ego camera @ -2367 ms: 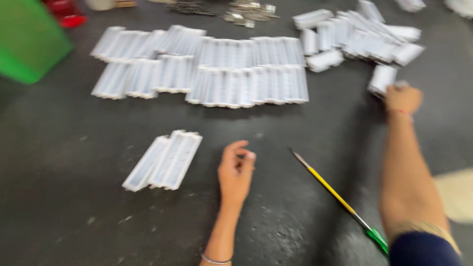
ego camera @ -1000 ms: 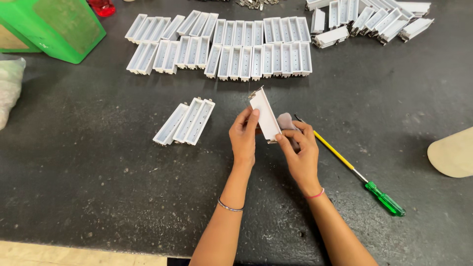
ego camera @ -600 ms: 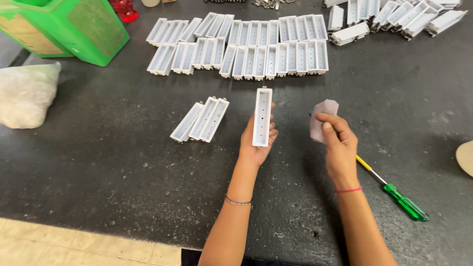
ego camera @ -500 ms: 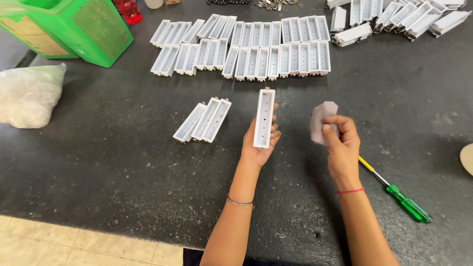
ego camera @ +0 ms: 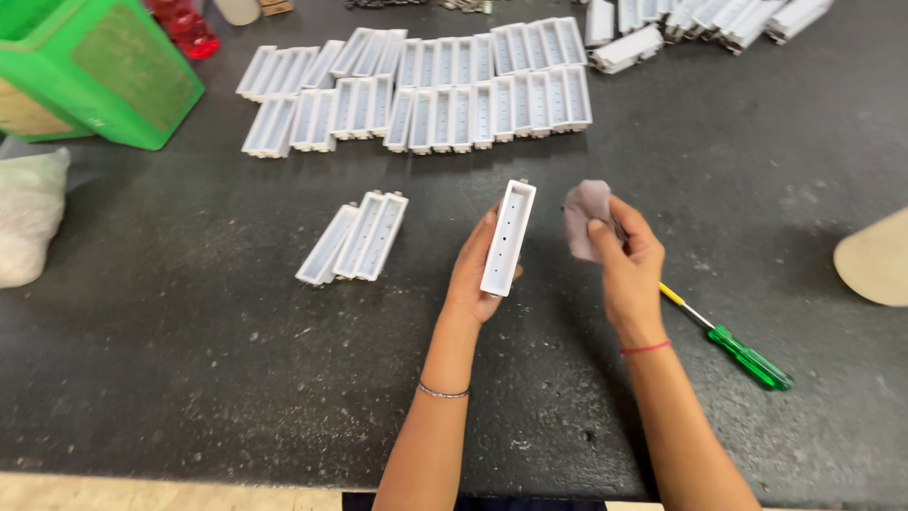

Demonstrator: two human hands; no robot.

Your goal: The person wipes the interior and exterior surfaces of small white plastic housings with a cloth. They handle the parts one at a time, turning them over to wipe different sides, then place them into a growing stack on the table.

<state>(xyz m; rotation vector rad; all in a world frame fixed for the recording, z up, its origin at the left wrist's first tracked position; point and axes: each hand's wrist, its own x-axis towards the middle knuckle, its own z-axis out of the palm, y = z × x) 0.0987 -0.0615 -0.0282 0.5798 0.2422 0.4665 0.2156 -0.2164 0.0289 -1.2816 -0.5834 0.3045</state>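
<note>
My left hand holds a long white plastic tray-shaped housing upright, its open side with a row of small holes facing me. My right hand pinches a small greyish cloth just to the right of the housing, a little apart from it. Both hands hover over a dark table. Three similar white housings lie side by side left of my left hand.
Two rows of white housings lie at the back, more at the back right. A green-handled screwdriver lies right of my right wrist. A green bin, a white bag, a tan disc.
My right hand fetched a housing from the back right pile. Both hands then brought it together at centre; now the left holds it alone and the right holds the cloth apart.
</note>
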